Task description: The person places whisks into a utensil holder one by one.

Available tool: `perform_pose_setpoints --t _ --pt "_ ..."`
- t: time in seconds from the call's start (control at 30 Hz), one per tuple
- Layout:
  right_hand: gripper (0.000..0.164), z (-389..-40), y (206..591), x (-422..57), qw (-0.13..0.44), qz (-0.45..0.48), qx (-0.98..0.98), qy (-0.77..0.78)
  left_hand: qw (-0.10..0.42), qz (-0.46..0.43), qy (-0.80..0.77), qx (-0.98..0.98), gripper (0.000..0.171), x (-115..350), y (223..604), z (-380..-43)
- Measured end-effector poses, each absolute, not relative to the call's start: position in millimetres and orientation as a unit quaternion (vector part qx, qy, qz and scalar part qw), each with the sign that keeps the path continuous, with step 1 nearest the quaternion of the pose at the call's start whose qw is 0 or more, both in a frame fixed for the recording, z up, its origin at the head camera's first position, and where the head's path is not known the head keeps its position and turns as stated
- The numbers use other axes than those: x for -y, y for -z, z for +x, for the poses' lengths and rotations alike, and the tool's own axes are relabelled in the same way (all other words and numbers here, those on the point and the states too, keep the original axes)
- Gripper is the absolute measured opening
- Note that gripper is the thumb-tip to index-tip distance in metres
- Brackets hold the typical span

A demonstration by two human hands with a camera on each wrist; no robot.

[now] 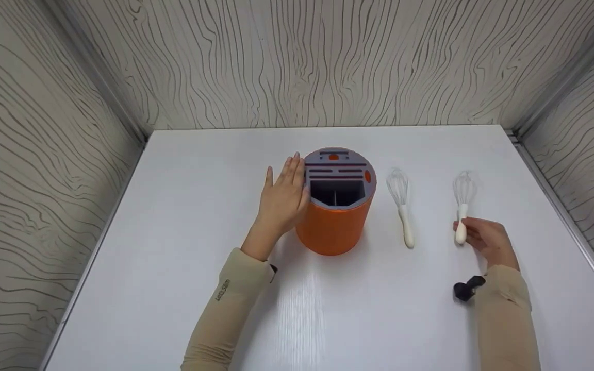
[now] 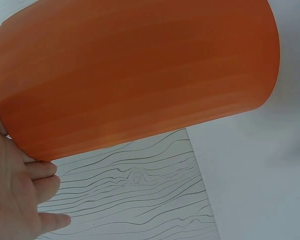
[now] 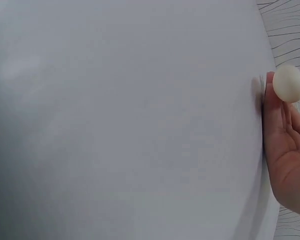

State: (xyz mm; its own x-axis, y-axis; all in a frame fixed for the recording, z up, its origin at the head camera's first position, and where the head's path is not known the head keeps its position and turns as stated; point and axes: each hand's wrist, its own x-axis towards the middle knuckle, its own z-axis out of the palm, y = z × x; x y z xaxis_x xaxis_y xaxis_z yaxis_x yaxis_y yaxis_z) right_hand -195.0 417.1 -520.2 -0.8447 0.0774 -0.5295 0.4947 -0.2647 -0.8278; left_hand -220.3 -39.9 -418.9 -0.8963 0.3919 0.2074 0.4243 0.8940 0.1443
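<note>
An orange round utensil holder [image 1: 332, 232] with a grey slotted top [image 1: 338, 170] stands upright in the middle of the table. My left hand [image 1: 282, 198] rests along the left of its upper rim with straight fingers. In the left wrist view the fingers [image 2: 45, 187] lie at one end of the orange wall [image 2: 140, 70]. On the right, my right hand [image 1: 490, 241] pinches the white handle of a whisk [image 1: 462, 229] between thumb and fingers, its wire end pointing away from me. The right wrist view shows the rounded handle end [image 3: 289, 84] above the fingers, which lie close along the table.
A second whisk [image 1: 404, 219] with a white handle lies on the white table [image 1: 199, 196] between the holder and my right hand. Wood-patterned panels [image 1: 276, 62] stand behind the table and at both sides.
</note>
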Motion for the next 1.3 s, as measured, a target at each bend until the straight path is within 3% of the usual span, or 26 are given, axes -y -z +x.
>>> perform_pose_setpoints --t 0.43,1.3 --pt "0.012 -199.8 519.1 -417.4 0.164 0.25 -0.61 0.734 0.085 -0.209 0.104 0.969 0.058 39.5 418.1 -219.0" --pt "0.015 -190.5 521.3 -415.6 0.121 0.24 -0.557 0.786 0.092 -0.208 0.102 0.968 0.058 38.9 419.1 -218.3"
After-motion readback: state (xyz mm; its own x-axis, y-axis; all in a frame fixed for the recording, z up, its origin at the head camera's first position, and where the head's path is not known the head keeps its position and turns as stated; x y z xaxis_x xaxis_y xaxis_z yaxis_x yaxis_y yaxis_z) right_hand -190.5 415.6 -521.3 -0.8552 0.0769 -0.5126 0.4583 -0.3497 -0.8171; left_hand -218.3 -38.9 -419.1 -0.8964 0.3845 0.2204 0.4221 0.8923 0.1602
